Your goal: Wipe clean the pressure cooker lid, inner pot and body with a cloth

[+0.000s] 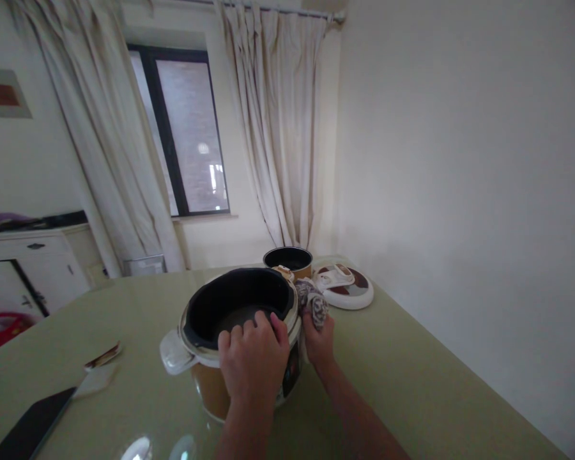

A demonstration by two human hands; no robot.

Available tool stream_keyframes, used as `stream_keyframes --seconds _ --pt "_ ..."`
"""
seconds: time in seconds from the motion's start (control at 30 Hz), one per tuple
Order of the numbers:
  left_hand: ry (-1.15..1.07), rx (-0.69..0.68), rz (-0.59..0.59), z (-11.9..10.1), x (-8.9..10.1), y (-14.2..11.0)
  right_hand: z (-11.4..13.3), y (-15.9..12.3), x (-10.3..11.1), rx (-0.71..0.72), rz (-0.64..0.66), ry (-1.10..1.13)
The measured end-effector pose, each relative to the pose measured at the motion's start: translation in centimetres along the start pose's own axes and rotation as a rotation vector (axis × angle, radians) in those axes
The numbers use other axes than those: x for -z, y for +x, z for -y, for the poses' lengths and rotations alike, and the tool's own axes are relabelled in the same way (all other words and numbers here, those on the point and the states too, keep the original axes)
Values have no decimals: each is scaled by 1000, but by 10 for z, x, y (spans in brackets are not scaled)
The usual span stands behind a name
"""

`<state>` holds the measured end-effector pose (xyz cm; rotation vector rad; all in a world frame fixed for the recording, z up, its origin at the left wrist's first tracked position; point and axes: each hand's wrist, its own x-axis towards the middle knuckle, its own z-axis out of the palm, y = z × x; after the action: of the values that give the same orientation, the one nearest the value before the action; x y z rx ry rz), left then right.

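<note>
An electric pressure cooker [211, 386] stands lidless on the table, its dark inside showing. Over the near rim curl the fingers of my left hand [253, 358], closed on the edge. My right hand [320, 335] is wrapped round a bunched grey patterned cloth [311, 297], which presses against the cooker's right side. A white side handle [176, 352] sticks out at the cooker's left.
Behind the cooker stands an inner pot [287, 259], with the white and brown lid [349, 287] lying right of it. A knife-like dark blade [33, 421] lies at the left of the green table [138, 319]. The wall [460, 191] borders the right side.
</note>
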<state>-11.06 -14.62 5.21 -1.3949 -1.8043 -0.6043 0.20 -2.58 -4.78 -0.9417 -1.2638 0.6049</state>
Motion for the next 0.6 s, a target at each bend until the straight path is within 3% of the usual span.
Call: stream_keyframes --seconds 0.1,0.2,0.27,0.37,0.47,0.53,0.6 --pt "-38 17 69 -2 2 1 -15 5 -2 -90 60 -33" --pt "-165 -53 142 11 1 -1 -35 -7 1 -149 113 -56" --pt "-297 -171 211 35 -1 -1 -44 -15 5 -173 139 -76" --pt "-435 -339 312 88 -8 5 -48 -17 8 -187 142 -72" --pt "-350 -327 385 134 -16 11 -44 -15 7 -218 125 -13" --pt "-306 -303 403 146 -18 12 -40 -15 5 -243 84 25" --pt "-288 -286 366 143 -17 8 -36 -15 6 -243 13 51"
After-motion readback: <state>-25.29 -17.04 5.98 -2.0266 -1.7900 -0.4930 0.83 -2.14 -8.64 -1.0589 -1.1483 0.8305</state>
